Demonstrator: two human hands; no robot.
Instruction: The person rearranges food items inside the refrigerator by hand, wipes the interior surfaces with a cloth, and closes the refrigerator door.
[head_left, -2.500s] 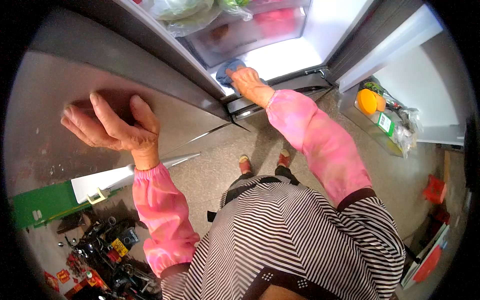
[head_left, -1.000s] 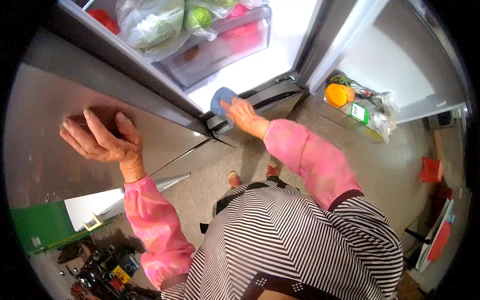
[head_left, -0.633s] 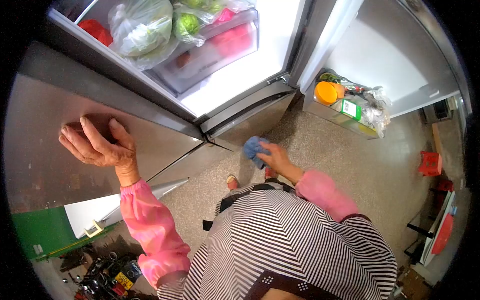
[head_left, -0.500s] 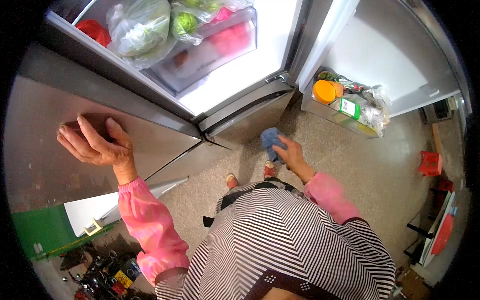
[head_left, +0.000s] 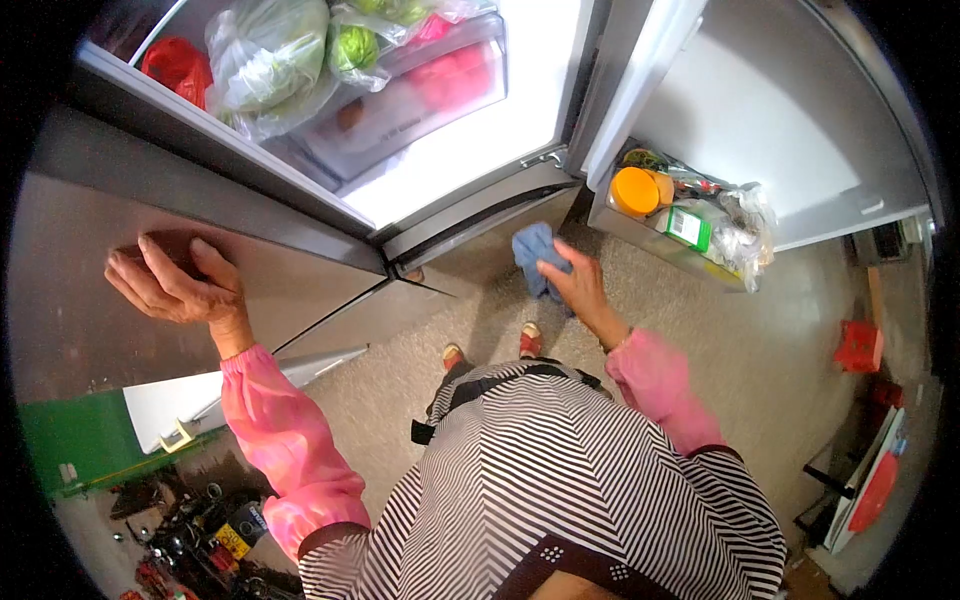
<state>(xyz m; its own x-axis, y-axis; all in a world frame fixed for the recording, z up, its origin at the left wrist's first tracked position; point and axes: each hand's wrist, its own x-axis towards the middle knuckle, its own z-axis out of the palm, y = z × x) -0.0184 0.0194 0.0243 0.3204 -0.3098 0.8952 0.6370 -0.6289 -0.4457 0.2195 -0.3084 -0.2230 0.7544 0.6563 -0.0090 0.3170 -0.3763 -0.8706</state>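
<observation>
My left hand [head_left: 185, 285] rests with fingers spread against the metallic side panel [head_left: 90, 345] of the fridge. In my right hand [head_left: 582, 285] is a crumpled blue cloth [head_left: 535, 255], pinched between thumb and fingers. The cloth hangs in front of the lower fridge front [head_left: 480, 235], apart from it as far as I can see. Above, the fridge compartment stands open, with a clear drawer [head_left: 400, 120] holding bagged vegetables [head_left: 270, 65]. To the right, the open fridge door [head_left: 790, 120] carries a shelf bin [head_left: 650, 240].
An orange-lidded jar [head_left: 636, 190], a green-and-white carton [head_left: 688, 228] and plastic bags fill the door bin. A red stool [head_left: 858, 346] stands at the right. Dark clutter [head_left: 200, 540] lies at lower left, by a green-and-white board [head_left: 85, 435].
My right hand has lifted the blue cloth slightly up, toward the fridge. My left hand stays on the panel, while the whole view has shifted a little.
</observation>
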